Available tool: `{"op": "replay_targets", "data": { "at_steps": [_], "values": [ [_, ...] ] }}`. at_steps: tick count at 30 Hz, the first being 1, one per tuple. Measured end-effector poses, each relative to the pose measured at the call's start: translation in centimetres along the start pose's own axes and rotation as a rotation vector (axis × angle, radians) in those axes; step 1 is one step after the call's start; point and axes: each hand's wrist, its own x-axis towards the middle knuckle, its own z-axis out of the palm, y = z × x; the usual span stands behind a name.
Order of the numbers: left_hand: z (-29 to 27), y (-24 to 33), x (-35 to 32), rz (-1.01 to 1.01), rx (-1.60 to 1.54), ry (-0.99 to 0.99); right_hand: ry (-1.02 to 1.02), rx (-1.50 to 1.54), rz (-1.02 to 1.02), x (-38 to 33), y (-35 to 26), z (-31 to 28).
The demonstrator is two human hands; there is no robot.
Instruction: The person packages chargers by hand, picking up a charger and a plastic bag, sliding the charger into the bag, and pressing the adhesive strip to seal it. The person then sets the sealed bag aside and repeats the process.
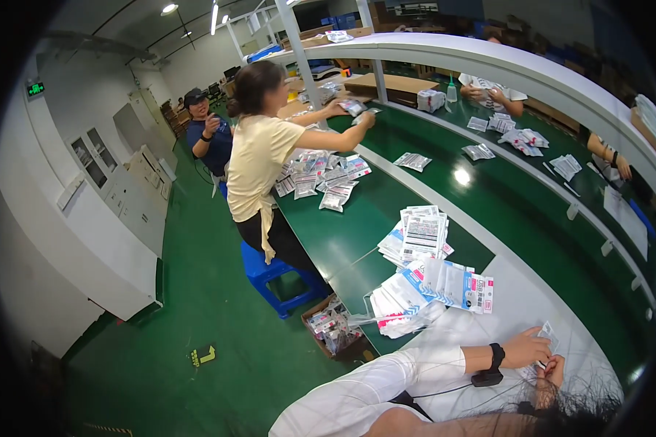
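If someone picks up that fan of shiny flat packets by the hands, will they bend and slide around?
Probably. The packets look thin and flat, so likely light and bendy. Their glossy film suggests they would slip over each other; they already lie fanned out on the green table. The left hand and right hand pinch one small packet.

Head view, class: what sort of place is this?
Probably a factory packing line: a long green conveyor table, stacks of flat printed packets along it, and seated workers; the hands hold one small packet.

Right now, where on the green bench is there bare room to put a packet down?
Bare green shows between the fanned packet pile near both hands and the co-worker's heap. The far belt has gaps too. It is crowded beside the left hand and right hand, which hold a small packet.
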Motion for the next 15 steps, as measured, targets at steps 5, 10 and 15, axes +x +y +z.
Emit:
{"op": "replay_targets", "data": {
  "at_steps": [5,10,15],
  "values": [
    [0.1,0.1,0.1,0.070,0.093,0.111,-0.004,-0.057,0.020,0.1,-0.3,-0.1],
    [0.0,0.7,0.6,0.113,0.209,0.120,-0.008,-0.126,0.047,-0.1,-1.3,-0.3],
    [0.6,0.9,1.4,0.029,0.438,0.070,0.005,-0.201,-0.031,0.1,-2.4,0.6]
  ]
}}
